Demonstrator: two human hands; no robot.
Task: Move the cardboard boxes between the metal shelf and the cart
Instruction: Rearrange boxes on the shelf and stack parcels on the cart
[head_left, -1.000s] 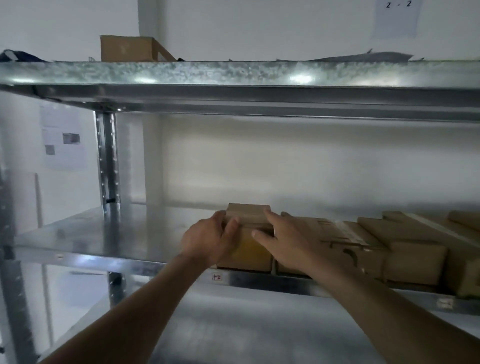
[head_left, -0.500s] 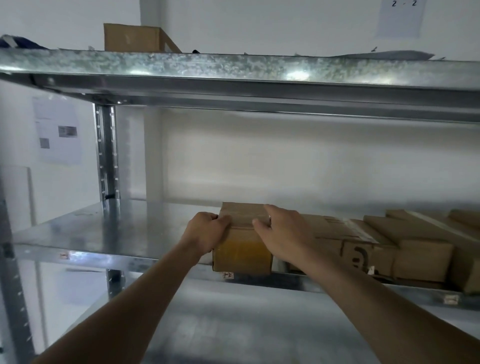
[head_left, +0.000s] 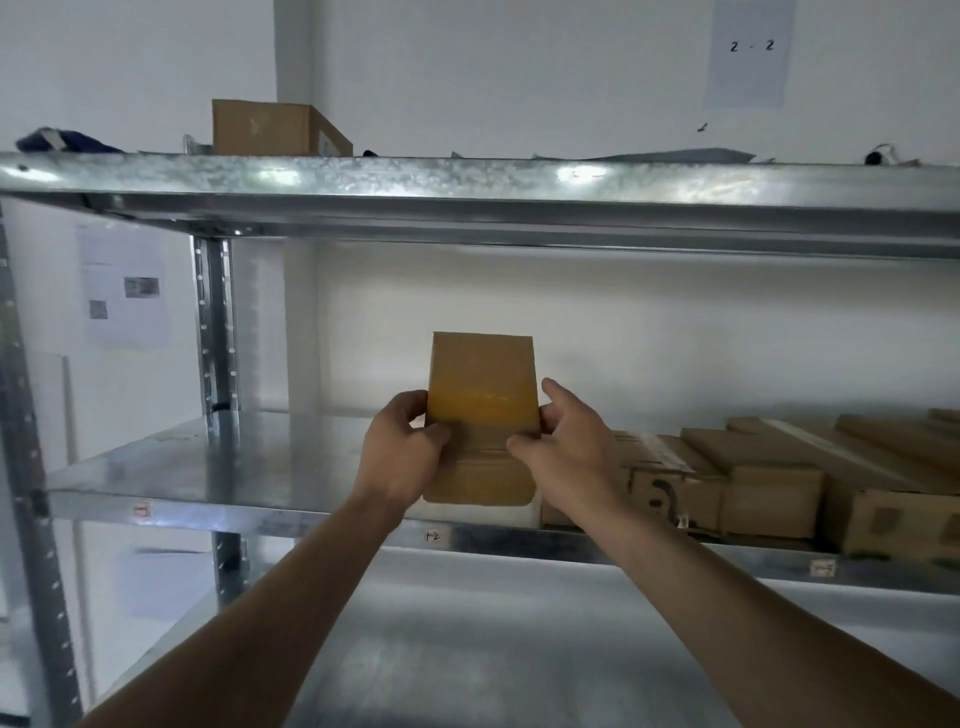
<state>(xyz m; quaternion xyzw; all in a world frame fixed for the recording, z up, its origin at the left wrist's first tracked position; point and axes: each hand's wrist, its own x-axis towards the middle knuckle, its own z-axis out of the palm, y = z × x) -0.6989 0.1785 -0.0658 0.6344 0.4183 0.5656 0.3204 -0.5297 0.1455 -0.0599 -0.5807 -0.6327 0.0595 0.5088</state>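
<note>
A small cardboard box (head_left: 483, 384) with a yellow taped face is held up on end in front of the middle shelf (head_left: 218, 467) of the metal rack. My left hand (head_left: 402, 452) grips its left side with the thumb on the front. My right hand (head_left: 569, 449) grips its right side in the same way. Several more cardboard boxes (head_left: 769, 488) lie in a row on the same shelf to the right. The cart is out of view.
The top shelf beam (head_left: 467, 182) runs across overhead, with a larger cardboard box (head_left: 270, 127) and dark cloth on it. An upright post (head_left: 215, 327) stands at the left rear. A lower shelf surface (head_left: 467, 649) lies below my arms. Paper sheets hang on the white wall.
Both hands closed round the box at the shelf's front edge, pulled it off the shelf and tipped it upright, so its taped face now faces me, higher than before.
</note>
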